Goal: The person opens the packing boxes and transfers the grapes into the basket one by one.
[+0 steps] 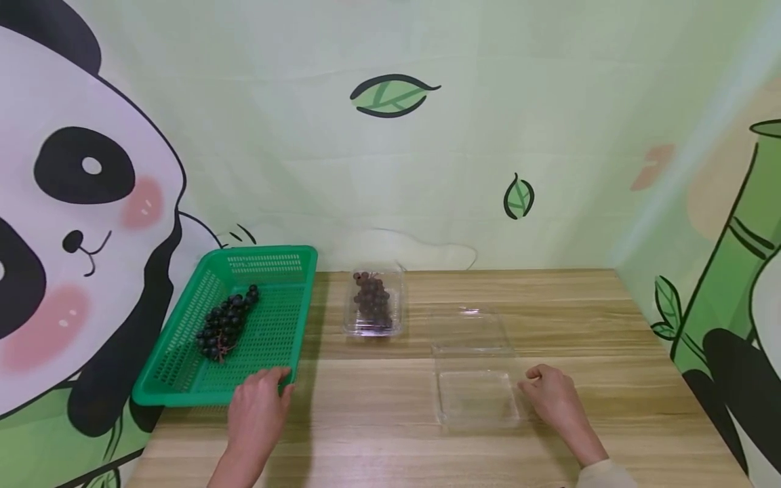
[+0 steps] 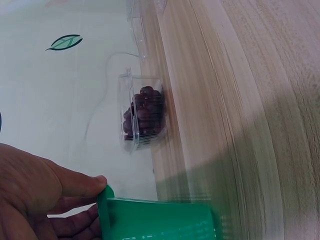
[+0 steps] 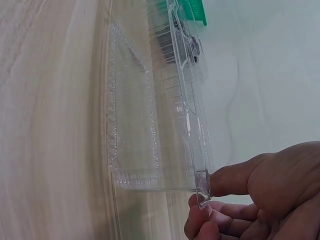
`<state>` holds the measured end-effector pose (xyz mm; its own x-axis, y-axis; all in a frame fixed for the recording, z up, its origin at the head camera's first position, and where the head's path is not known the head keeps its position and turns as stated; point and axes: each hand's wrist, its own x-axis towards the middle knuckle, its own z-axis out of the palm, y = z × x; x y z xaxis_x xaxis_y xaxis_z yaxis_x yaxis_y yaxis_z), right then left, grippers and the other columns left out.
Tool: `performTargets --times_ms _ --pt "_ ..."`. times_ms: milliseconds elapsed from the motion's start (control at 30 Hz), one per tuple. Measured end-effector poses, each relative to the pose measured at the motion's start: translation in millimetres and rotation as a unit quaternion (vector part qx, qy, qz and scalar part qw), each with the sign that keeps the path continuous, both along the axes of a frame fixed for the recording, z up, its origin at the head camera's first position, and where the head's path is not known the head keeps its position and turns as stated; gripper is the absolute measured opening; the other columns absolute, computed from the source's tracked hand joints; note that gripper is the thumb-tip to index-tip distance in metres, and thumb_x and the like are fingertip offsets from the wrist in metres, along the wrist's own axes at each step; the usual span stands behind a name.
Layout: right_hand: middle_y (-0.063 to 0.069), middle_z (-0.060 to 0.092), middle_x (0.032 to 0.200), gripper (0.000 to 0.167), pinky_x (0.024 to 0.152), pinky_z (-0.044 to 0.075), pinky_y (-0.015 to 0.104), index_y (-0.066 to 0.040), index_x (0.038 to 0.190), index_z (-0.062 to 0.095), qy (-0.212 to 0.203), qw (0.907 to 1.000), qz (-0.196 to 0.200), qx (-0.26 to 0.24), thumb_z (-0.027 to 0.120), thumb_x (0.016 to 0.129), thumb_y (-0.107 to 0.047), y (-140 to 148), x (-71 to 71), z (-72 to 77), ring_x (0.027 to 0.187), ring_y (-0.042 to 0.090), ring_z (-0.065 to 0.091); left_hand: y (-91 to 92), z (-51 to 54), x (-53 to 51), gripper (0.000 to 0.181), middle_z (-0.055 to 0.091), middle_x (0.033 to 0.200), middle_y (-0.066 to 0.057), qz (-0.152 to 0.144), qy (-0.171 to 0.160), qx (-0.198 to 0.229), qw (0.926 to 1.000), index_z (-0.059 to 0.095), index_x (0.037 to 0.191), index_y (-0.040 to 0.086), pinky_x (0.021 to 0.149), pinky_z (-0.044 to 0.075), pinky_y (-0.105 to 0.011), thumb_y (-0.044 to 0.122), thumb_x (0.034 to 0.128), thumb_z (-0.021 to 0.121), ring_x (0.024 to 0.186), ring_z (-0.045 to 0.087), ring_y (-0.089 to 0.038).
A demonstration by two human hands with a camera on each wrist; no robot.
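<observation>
My left hand [image 1: 259, 413] grips the near right corner of the green basket [image 1: 207, 398]; in the left wrist view the thumb and fingers [image 2: 75, 186] pinch the basket's rim [image 2: 104, 212]. A bunch of dark grapes [image 1: 227, 324] lies in the basket's left part. My right hand [image 1: 556, 401] is at the right edge of an open clear plastic box [image 1: 478, 400], and in the right wrist view its thumb and fingers [image 3: 227, 185] pinch the box's rim [image 3: 202, 187]. Nothing lies in this box.
A closed clear box [image 1: 397, 305] with reddish-dark grapes [image 1: 373, 301] stands at the back of the wooden table [image 1: 366, 434], between the basket and the open box. Behind the table hangs a pale green printed cloth [image 1: 293, 122].
</observation>
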<state>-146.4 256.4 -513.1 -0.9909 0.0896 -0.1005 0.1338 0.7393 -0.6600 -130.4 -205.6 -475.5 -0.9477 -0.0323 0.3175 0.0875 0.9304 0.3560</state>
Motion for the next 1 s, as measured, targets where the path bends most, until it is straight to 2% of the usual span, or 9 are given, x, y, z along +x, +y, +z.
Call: performTargets --times_ms 233,400,667,1000 --pt "0.025 0.073 0.098 0.030 0.070 0.058 0.046 0.014 0.111 0.066 -0.007 0.9998 -0.001 0.019 0.068 0.097 -0.012 14 -4.2 0.4 0.087 0.034 0.071 -0.4 0.1 -0.9 0.027 0.074 0.101 -0.023 0.006 -0.019 0.001 0.9998 0.076 0.110 -0.002 0.083 0.052 -0.062 0.003 0.0845 0.084 0.091 0.068 -0.044" --pt "0.027 0.072 0.098 0.030 0.071 0.058 0.048 0.015 0.111 0.065 -0.003 0.9996 0.002 0.027 0.066 0.097 -0.012 24 -4.4 2.3 0.088 0.038 0.071 0.2 0.3 -0.4 0.027 0.074 0.099 -0.023 0.007 -0.017 -0.003 0.9998 0.076 0.109 -0.002 0.083 0.052 -0.061 0.003 0.0841 0.084 0.090 0.068 -0.044" --pt "0.027 0.072 0.099 0.033 0.068 0.057 0.046 0.015 0.112 0.065 -0.017 0.9991 -0.009 0.039 0.066 0.097 -0.014 37 -6.0 4.6 0.085 0.034 0.070 2.6 1.1 0.1 0.026 0.074 0.099 -0.022 0.016 -0.020 0.001 0.9997 0.076 0.110 -0.001 0.083 0.051 -0.062 0.003 0.0847 0.083 0.091 0.067 -0.044" --pt "0.027 0.071 0.100 0.033 0.070 0.055 0.051 0.012 0.112 0.066 -0.028 0.9971 -0.027 0.066 0.066 0.097 -0.018 55 -7.7 7.0 0.087 0.037 0.069 2.9 1.4 0.2 0.026 0.074 0.096 -0.021 0.015 -0.016 0.001 0.9998 0.076 0.108 -0.001 0.080 0.053 -0.061 0.002 0.0834 0.084 0.086 0.068 -0.042"
